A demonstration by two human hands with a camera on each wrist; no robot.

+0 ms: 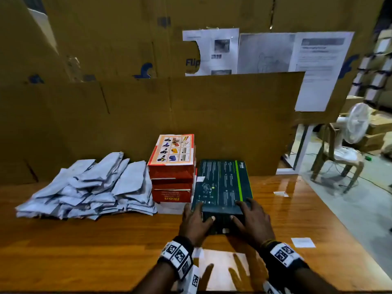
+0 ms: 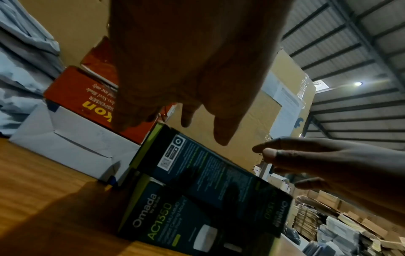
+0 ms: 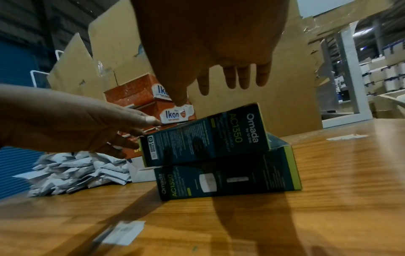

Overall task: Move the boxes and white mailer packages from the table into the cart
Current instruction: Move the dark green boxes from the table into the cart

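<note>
Two dark Omada boxes — the upper box (image 3: 205, 134) askew on the lower box (image 3: 228, 175) — lie on the tabletop (image 1: 297, 211), long axes running away from the person. Left hand (image 1: 194, 222) and right hand (image 1: 251, 221) rest relaxed fingers on the upper box's near end.

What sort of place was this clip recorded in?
Most likely a warehouse packing station: a pile of white mailer packages and stacked Omada boxes on a wooden table, with stacked cartons under a corrugated metal roof.
</note>
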